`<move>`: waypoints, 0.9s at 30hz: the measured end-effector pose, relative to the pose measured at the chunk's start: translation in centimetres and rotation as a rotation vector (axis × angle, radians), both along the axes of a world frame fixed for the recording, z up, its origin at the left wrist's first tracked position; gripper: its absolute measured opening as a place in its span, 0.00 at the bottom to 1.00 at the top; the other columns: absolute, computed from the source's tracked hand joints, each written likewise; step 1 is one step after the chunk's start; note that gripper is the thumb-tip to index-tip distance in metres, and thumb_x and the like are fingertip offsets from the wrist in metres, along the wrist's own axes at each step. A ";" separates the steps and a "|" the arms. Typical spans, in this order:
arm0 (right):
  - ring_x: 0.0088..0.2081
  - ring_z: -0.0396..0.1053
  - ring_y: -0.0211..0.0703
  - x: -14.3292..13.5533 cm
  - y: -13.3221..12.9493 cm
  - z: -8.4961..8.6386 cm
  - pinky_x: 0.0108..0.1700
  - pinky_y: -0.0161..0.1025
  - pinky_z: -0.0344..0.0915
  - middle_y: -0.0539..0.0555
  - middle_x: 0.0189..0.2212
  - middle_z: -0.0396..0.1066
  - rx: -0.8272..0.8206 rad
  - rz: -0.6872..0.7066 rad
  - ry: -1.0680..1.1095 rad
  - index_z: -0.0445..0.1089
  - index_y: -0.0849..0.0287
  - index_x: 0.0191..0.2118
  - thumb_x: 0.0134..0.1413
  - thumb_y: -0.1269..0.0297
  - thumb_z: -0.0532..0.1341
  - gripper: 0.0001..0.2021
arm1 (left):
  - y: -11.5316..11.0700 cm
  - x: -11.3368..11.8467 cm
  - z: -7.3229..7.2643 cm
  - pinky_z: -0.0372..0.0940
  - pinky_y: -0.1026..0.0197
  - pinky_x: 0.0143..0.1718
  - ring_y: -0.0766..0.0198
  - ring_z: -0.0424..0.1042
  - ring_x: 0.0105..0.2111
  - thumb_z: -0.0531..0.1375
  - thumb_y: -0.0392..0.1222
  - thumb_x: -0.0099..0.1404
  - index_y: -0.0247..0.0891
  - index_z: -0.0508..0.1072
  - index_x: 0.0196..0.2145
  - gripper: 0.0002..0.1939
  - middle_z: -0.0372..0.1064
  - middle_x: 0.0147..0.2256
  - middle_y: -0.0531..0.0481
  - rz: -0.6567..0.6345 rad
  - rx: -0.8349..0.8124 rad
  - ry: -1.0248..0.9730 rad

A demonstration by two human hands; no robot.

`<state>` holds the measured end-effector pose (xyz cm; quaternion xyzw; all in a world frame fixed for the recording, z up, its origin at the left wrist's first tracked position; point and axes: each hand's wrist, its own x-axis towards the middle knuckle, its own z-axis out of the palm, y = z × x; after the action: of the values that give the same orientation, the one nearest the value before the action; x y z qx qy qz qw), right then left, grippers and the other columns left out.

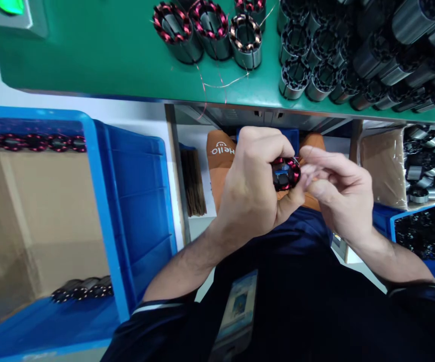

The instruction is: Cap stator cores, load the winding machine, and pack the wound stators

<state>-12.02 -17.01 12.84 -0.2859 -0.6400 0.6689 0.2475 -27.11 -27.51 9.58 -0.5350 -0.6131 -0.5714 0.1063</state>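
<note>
My left hand [253, 183] is wrapped round a motor stator [285, 174] with red windings, held over my lap with its open end facing up. Close against the stator's right side is my right hand [340, 188], thumb and forefinger pinched together and slightly blurred. Whatever sits between those fingertips, perhaps a thin wire end, is too small to make out. Past my hands, on the green bench, stand several wound stators [210, 30] with red windings and one copper-coloured stator [246, 42]. Loose thin wires [223, 85] hang near the bench edge.
Rows of unwound stator cores [294, 78] crowd the right of the green bench [100, 55]. At left, a blue crate [138, 201] holds cardboard and stators. On the right are a box of metal rings [424, 173] and a blue bin [394, 221] of black parts.
</note>
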 end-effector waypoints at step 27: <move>0.67 0.82 0.58 0.9 6.0 4.5 0.68 0.54 0.82 0.54 0.69 0.82 0.707 0.577 -0.172 0.84 0.48 0.45 0.72 0.63 0.74 0.01 | -1.0 -2.1 -0.5 0.73 0.58 0.27 0.60 0.77 0.25 0.46 0.66 0.88 0.42 0.78 0.47 0.30 0.78 0.32 0.49 -0.867 -0.674 -0.912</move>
<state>-11.12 -10.97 17.31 -0.0489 -0.9004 0.4250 0.0796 -29.22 -28.47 9.05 -0.4420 -0.4717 -0.5085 -0.5689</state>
